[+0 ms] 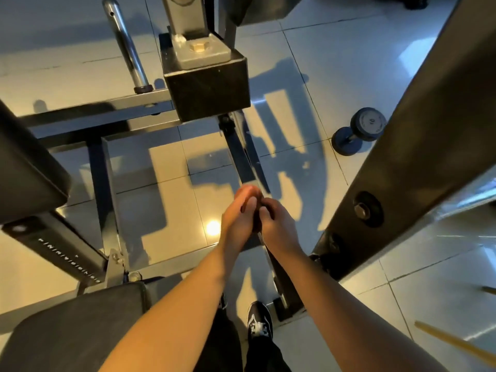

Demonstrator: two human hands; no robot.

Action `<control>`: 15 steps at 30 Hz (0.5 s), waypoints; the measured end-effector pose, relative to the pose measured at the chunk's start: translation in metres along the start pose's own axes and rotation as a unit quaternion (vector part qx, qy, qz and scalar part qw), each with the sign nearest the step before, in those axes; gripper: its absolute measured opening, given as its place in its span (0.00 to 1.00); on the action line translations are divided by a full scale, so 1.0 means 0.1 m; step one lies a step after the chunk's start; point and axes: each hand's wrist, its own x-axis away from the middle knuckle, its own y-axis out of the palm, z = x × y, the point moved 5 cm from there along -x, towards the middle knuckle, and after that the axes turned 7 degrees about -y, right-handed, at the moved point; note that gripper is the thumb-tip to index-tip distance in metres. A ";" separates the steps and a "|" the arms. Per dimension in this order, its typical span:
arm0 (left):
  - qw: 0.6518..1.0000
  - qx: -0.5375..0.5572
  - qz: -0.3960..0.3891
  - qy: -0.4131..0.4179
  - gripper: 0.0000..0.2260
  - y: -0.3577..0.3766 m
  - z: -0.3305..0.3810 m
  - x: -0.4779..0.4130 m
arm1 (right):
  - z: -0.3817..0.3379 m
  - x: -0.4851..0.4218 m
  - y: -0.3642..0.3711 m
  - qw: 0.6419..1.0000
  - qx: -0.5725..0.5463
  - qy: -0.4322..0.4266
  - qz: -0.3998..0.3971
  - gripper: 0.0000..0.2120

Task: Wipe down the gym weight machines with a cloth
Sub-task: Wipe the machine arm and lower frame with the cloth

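Observation:
My left hand (pixel 237 218) and my right hand (pixel 280 228) are pressed together in the middle of the view. Both curl round a thin slanted metal bar (pixel 243 157) of the weight machine. A small dark reddish piece, which looks like the cloth (pixel 256 223), shows between the palms; most of it is hidden by my fingers. The bar runs from under the black weight block (pixel 206 87) down to the floor near my shoe (pixel 259 322).
A black seat pad (pixel 75 326) lies at lower left, with another pad (pixel 26 167) above it. A chrome handle (pixel 126 47) rises at the top left. A thick frame beam (pixel 416 130) crosses the right side. A dumbbell (pixel 357 130) lies on the tiles; a wooden stick (pixel 456 347) enters at bottom right.

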 end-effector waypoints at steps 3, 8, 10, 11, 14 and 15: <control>0.995 0.050 0.055 -0.072 0.10 0.09 0.01 0.26 | -0.02 0.17 -0.06 0.999 0.036 0.000 -0.013 0.13; 1.000 0.004 0.004 -0.014 0.14 0.37 -0.16 1.05 | 0.24 0.62 -0.17 0.995 0.033 0.092 -0.027 0.08; 0.997 -0.056 0.042 -0.029 0.15 0.37 -0.16 1.18 | 0.12 0.78 -0.25 0.997 0.012 0.065 -0.044 0.09; 0.997 -0.055 0.039 -0.025 0.13 0.37 -0.13 1.17 | 0.05 0.83 -0.29 0.998 0.012 0.044 -0.051 0.11; 0.999 -0.030 0.021 -0.014 0.09 0.35 0.02 1.02 | -0.03 0.89 -0.38 0.999 0.006 0.019 -0.037 0.13; 0.999 -0.035 0.034 -0.024 0.09 0.36 0.04 0.96 | -0.01 0.88 -0.37 0.999 0.026 -0.007 -0.029 0.11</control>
